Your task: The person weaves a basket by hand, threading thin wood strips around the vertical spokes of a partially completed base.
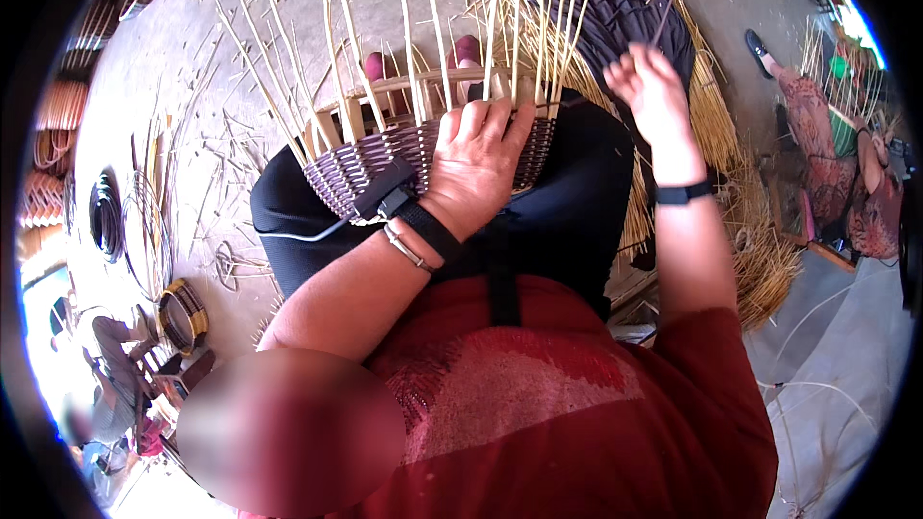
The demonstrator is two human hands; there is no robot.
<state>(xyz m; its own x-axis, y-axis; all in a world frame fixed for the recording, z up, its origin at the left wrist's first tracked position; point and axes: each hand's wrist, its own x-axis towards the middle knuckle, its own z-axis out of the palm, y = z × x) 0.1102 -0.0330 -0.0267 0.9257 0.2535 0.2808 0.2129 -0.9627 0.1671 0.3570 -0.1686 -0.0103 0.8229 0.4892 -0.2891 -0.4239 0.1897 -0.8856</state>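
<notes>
The basket (336,173) sits on the lap (577,192) at 12 o'clock, probably light. Its sticks (405,29) could snap, so hold the woven side. Left hand (476,163): bent fingers gripping it. Right hand (652,86), 2 o'clock: half curled; can't tell if holding anything.

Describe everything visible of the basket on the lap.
The unfinished basket has a curved wall of dark purplish-brown strands, wicker-like, woven through pale stakes that rise far past it. Tan wooden-looking pieces show inside. It rests on the dark-clothed legs; the left hand lies across its near side, hiding part of the weave.
</notes>
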